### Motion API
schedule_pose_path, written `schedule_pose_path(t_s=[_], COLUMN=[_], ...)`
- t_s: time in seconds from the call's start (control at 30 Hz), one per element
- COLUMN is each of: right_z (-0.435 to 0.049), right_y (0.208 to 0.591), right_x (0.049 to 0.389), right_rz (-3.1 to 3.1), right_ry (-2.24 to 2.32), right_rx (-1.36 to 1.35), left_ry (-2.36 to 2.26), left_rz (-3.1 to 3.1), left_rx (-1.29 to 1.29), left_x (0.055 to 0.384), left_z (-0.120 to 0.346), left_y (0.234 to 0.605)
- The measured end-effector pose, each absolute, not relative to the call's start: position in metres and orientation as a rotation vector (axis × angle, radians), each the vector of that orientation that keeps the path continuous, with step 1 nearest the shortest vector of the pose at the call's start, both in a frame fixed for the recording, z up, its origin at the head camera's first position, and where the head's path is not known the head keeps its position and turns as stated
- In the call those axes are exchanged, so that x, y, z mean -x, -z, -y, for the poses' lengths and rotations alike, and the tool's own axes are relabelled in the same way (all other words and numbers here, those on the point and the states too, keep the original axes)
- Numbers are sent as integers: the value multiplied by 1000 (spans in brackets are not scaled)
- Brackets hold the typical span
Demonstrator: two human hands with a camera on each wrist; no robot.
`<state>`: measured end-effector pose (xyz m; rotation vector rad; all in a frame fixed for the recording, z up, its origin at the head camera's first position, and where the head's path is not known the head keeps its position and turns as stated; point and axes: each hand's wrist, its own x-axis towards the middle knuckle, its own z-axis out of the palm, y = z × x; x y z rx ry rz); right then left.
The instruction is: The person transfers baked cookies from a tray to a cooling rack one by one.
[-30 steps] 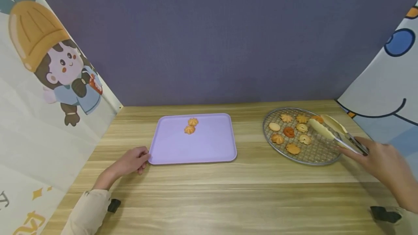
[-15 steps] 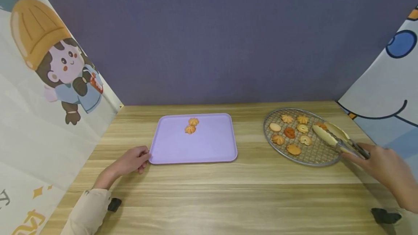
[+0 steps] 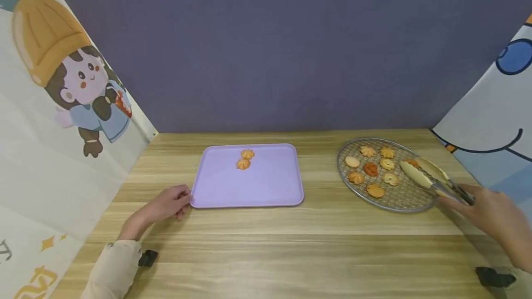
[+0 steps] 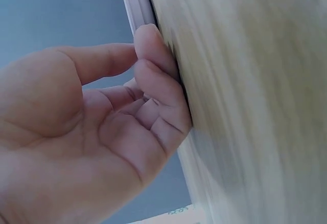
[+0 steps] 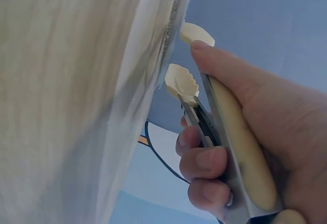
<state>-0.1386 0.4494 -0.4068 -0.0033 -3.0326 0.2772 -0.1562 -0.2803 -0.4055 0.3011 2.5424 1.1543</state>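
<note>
My left hand [image 3: 168, 204] holds the near left corner of a lilac tray [image 3: 266, 188], thumb and curled fingers at its rim; in the left wrist view the fingers [image 4: 158, 83] bend against the wood tabletop. Two swirled cookies [image 3: 243, 164] sit touching on the tray. On the right, my right hand [image 3: 492, 209] grips food tongs [image 3: 442, 181] with cream tips and metal arms. The tips stand apart over a round wire rack [image 3: 401, 202], around an orange-brown cookie [image 3: 411, 163] partly hidden by them. Several other cookies [image 3: 375, 190] of various shapes lie on the rack.
The wood-grain table [image 3: 266, 253] ends at a dark blue-grey back panel [image 3: 266, 50]. White panels with cartoon prints [image 3: 79, 73] rise at both sides. Bare tabletop separates the tray from the rack.
The tongs have shifted slightly toward me and to the right, and the orange-brown cookie between their tips has moved with them. The left hand stays at the tray corner.
</note>
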Motion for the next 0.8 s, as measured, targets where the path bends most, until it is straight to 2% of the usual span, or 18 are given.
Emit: schedule_pose_path(t_s=[0.37, 0.8], right_z=[-435, -387], right_y=[403, 391], right_x=[134, 126], right_rz=[2958, 2848], right_ry=[-271, -246], right_rx=[-44, -219], left_ry=[-1119, -1105], left_rz=[-2600, -2603], left_rx=[-294, -294], left_x=[152, 154], left_z=[277, 278], left_y=[404, 406])
